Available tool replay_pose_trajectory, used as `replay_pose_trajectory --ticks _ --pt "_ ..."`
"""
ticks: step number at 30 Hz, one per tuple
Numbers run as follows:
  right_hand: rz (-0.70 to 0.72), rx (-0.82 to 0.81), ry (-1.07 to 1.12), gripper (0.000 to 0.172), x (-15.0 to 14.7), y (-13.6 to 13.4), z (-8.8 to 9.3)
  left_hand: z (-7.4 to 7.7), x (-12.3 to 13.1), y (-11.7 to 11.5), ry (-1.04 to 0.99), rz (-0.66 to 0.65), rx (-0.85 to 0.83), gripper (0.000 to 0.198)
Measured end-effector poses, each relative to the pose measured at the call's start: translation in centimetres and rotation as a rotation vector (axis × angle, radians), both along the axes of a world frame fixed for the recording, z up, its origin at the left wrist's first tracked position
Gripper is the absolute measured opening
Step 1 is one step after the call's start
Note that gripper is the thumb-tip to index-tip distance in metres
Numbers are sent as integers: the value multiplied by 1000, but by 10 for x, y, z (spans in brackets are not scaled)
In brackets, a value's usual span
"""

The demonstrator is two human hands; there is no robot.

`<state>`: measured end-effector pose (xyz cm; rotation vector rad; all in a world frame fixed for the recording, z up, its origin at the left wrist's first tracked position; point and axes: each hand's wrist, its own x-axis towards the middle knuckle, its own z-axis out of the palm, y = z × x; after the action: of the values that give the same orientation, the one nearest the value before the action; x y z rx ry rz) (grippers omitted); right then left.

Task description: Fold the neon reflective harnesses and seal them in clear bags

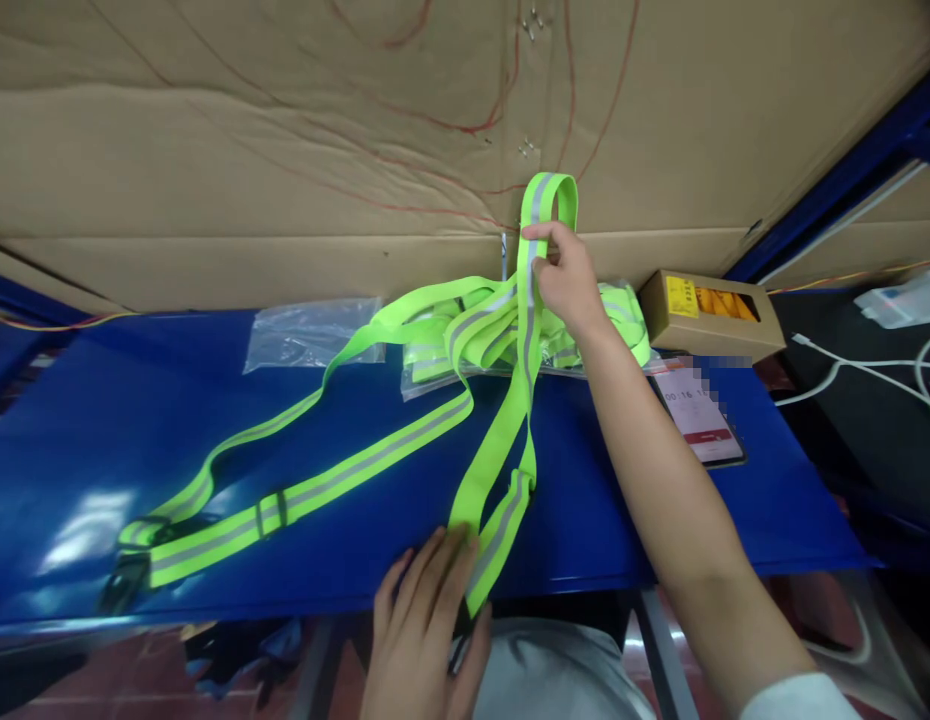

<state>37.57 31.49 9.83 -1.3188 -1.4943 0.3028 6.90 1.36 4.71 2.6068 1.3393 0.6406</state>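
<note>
A neon-green reflective strap harness [360,470] with grey stripes lies spread over the blue table [97,430]. My right hand [566,280] is raised at the far side, fingers closed round a looped strap end that sticks up above it. My left hand [427,625] rests at the table's near edge, fingers flat and pressed on the lower strap end. A black buckle [124,580] sits at the harness's far left end. Behind the right hand lies a heap of more green straps [622,310] in clear bags.
A clear plastic bag [311,335] lies at the back of the table. A phone [701,412] with a lit screen lies right of my forearm. A cardboard box [709,315] stands behind it. White cables [847,370] run at the right. Cardboard sheets [285,150] form the back wall.
</note>
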Motion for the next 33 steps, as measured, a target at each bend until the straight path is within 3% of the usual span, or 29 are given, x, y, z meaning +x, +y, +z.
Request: replay_pose_trajectory --ticks 3,9,20,28,33 --pt "26 -68 77 48 3 1 -2 0 2 -1 118 -19 37 58" --pt "7 -129 172 51 5 5 -11 9 9 -2 185 76 85 50" --pt "-20 -138 196 43 10 13 -15 32 22 10 96 -88 117 39" --pt "-62 -128 236 49 10 20 -33 21 25 8 -18 6 93 23" --pt "-125 -172 272 43 19 22 -44 18 33 6 17 -22 69 16"
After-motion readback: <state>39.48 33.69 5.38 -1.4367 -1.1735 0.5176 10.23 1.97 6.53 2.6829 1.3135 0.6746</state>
